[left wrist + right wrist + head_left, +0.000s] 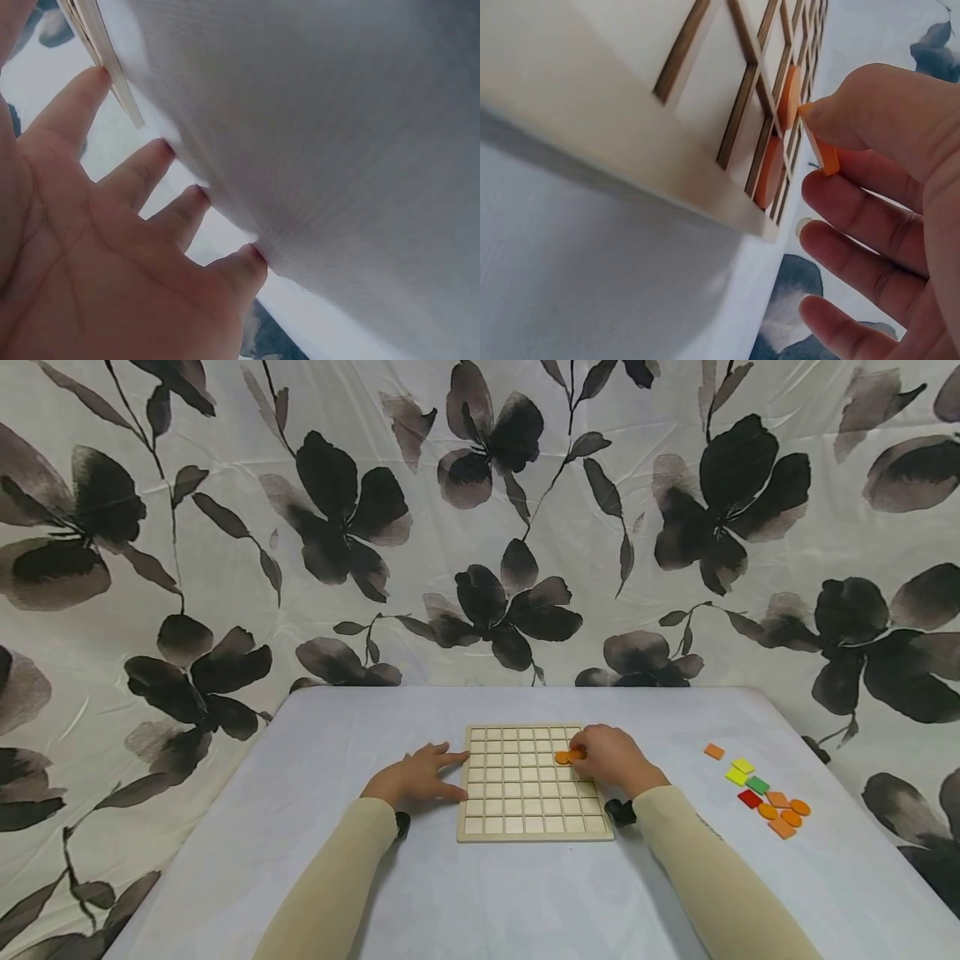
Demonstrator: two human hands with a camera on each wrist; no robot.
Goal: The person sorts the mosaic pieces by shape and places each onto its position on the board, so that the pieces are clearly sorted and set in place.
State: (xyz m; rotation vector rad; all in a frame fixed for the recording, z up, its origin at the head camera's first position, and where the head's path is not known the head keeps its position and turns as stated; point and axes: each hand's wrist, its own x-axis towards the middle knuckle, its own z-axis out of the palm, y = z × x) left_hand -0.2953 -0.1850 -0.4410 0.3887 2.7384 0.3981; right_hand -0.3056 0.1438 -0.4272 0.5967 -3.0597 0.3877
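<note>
A pale wooden grid board lies on the white table. My left hand has its fingers spread, with index finger and thumb touching the board's left edge; in the left wrist view the index fingertip meets that edge. Over the upper right cells, my right hand pinches a thin orange piece between thumb and index finger. Its exact shape is hard to tell edge-on. Two orange pieces sit in cells near it, one farther and one closer. An orange disc shows beside the fingertips in the head view.
Right of the board lie loose flat pieces: an orange square, yellow squares, a green one, a red one, and several orange discs and squares. Behind the table hangs a floral cloth.
</note>
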